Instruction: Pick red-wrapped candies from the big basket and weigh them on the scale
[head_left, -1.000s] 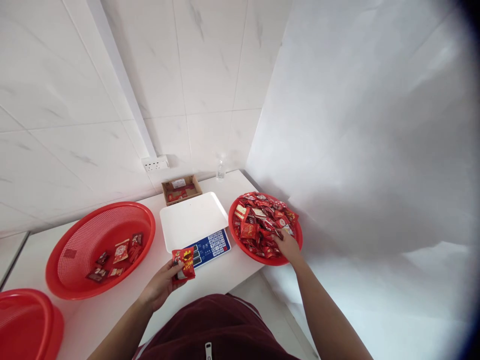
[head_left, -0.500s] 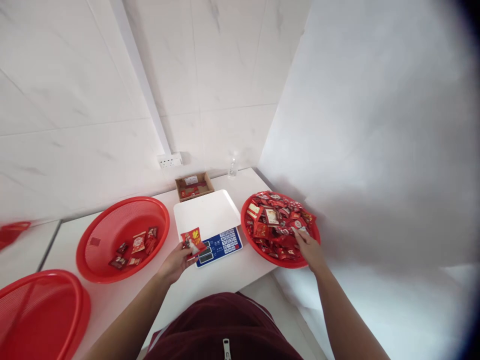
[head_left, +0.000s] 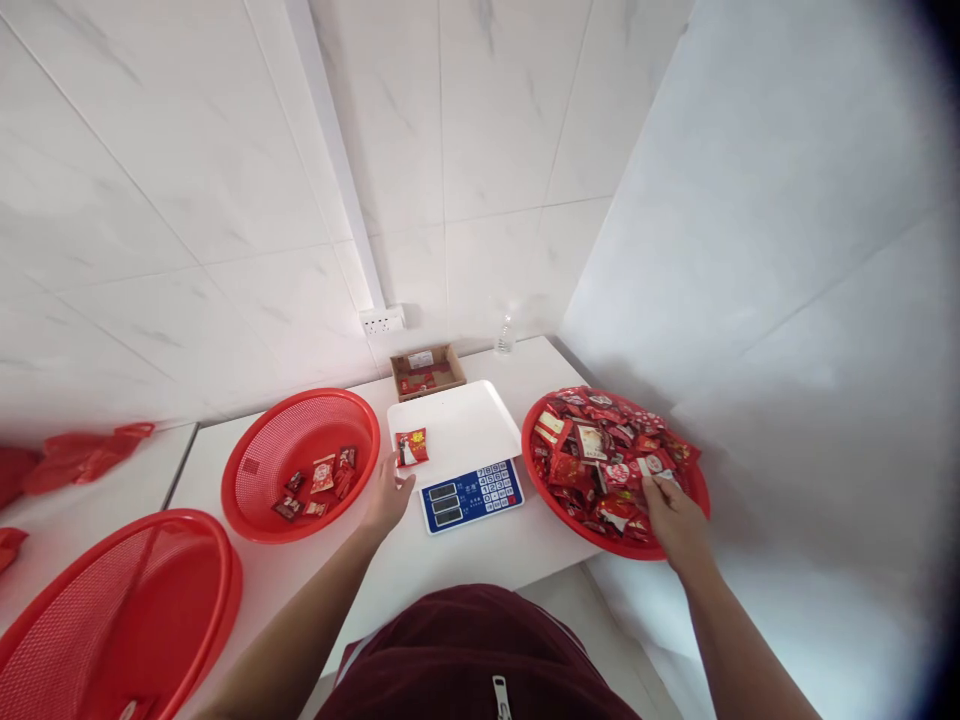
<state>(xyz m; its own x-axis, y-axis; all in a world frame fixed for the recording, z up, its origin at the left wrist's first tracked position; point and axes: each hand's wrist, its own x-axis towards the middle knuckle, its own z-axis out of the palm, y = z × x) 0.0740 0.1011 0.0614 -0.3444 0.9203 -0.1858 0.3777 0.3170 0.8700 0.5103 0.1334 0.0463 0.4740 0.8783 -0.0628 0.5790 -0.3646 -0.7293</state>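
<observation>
A red and yellow candy packet point(head_left: 411, 447) lies on the left part of the scale's white tray point(head_left: 469, 425). Just beside it, at the tray's left edge, my left hand point(head_left: 390, 497) has its fingers apart and holds nothing. My right hand point(head_left: 675, 515) is over the right red basket point(head_left: 534, 465), which is heaped with red packets; its fingers pinch a red and white packet point(head_left: 651, 467). The scale's blue keypad panel point(head_left: 472, 496) shows in front of the tray.
Left of the scale stands a red basket point(head_left: 262, 430) with several small packets, and another red basket point(head_left: 161, 610) is nearer. A cardboard box point(head_left: 450, 378) and a clear bottle point(head_left: 505, 335) stand at the back. Red bags point(head_left: 82, 460) lie far left.
The packet that my left hand held now lies on the scale tray, and that hand has let go. My right hand now has a packet between its fingers. The view has shifted left.
</observation>
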